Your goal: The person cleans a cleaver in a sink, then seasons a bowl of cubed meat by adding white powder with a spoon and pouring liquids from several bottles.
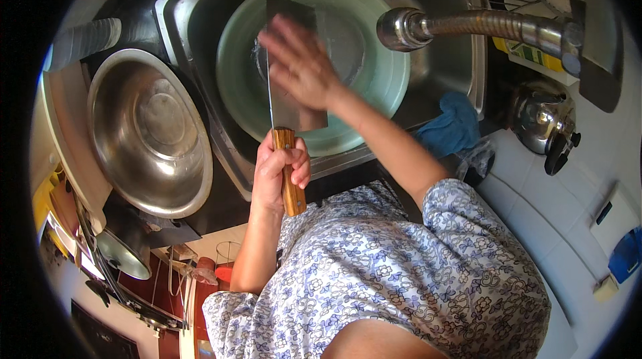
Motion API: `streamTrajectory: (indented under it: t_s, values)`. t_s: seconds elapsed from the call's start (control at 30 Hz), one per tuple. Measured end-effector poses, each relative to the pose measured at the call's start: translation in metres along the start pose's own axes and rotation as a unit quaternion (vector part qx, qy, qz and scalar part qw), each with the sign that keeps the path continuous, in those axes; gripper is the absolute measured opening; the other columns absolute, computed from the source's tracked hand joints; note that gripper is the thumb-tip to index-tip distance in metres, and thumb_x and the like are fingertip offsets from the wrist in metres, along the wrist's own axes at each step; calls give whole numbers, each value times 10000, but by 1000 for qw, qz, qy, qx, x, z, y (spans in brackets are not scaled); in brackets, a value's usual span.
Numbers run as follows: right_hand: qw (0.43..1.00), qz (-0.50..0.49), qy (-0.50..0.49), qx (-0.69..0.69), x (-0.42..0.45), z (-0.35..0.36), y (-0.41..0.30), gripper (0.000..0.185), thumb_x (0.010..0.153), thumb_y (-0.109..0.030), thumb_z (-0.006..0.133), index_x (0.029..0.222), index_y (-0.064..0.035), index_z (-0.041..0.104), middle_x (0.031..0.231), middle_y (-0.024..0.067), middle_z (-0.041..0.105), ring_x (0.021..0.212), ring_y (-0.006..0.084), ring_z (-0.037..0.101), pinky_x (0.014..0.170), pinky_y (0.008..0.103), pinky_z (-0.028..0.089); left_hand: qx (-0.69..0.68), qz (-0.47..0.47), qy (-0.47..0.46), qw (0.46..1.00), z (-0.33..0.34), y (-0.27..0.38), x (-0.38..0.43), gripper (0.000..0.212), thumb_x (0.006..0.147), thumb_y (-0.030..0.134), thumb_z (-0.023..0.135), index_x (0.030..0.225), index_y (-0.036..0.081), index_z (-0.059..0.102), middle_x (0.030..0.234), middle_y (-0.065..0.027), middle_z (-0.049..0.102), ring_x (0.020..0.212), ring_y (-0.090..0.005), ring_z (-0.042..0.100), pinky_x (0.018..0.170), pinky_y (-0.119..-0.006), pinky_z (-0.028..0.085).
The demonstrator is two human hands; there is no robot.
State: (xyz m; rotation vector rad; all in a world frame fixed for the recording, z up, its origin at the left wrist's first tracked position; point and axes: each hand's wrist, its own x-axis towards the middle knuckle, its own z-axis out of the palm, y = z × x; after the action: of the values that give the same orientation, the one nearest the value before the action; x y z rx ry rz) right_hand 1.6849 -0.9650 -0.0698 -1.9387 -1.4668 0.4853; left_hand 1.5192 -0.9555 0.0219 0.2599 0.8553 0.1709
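Note:
My left hand (273, 168) grips the wooden handle (295, 198) of a cleaver, whose broad blade (307, 117) points away from me with its edge to the left. Across the face of the blade lies my right hand (303, 70), blurred, its fingers extended and apart; whether it touches the metal or hovers just over it I cannot tell. Beneath both is a pale green plastic basin (398, 83) set in a stainless steel sink (220, 130). Water seems to be in the basin.
A flexible metal faucet (476, 24) reaches over the sink from the right. Left of the sink rests a steel bowl (150, 158). A blue cloth (451, 125) hangs on the sink's near right rim, and a metal kettle (539, 115) stands farther right.

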Motion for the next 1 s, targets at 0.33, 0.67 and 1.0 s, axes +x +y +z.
streamTrajectory:
  t_s: [0.33,0.67,1.0]
  values:
    - [623,514,257,530,-14,56,155,298,917,-303,488,856,-35,603,879,137,658,797,264,633,709,344,499,33,22,-10,999,-8,9,-29,282,874,240,468,1063,34,425,612,-65,403,399,-116,392,358,-232,366]
    - [960,10,39,278,-17,-17,-62,283,922,-196,451,1144,-121,612,1321,86,485,1288,272,364,1049,400,258,76,-5,-29,997,5,9,-5,687,683,23,493,1343,16,304,665,-52,427,412,-112,420,370,-221,378]
    - [859,128,320,378,55,0,6,298,862,-242,531,1093,-66,602,1186,105,552,1225,226,415,983,320,330,187,6,-54,981,10,13,-17,905,590,-2,485,1448,101,214,705,-53,467,457,-98,427,400,-223,359]
